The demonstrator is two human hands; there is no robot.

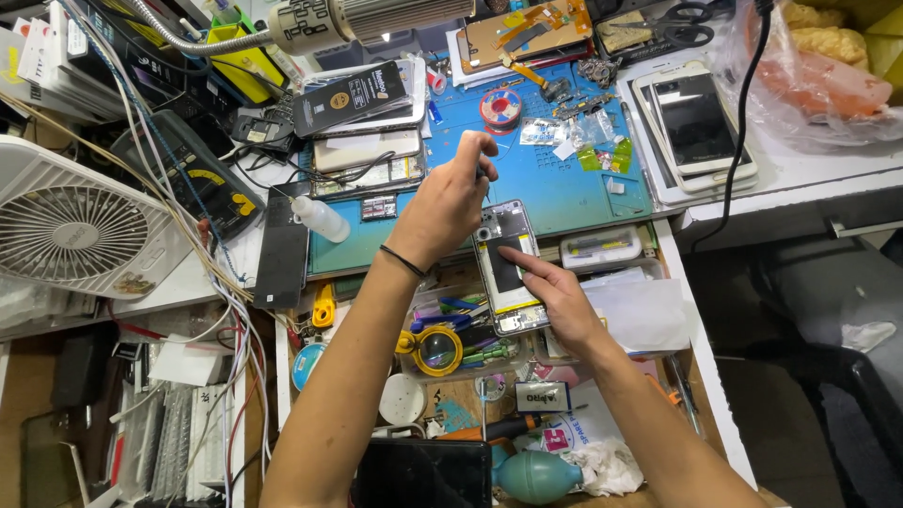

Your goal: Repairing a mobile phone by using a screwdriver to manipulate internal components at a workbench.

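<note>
— Progress check: how far is the phone work getting?

— Partway, I'd judge. The opened phone (509, 268) is lying with its back cover off, at the near edge of the blue mat (564, 188), just right of centre on the table (800, 179). Its dark battery and bare frame are showing, so the opening-up is looking done.

— What are the hands doing?

— The right hand (555, 292) is pressing its forefinger flat on the battery, holding nothing, other fingers curled. The left hand (451, 202) is pinching narrowly on a thin tool (480, 172) over the phone's far end; the tool's tip is too small to tell apart.

— And what's remaining?

— Inner work seems to be going on; nothing is looking reassembled. Loose small parts (588, 103) are sitting farther off on the mat, and two white phones (696, 127) are stacked far right. A yellow magnifier (437, 350) is resting near, in the tray.
</note>
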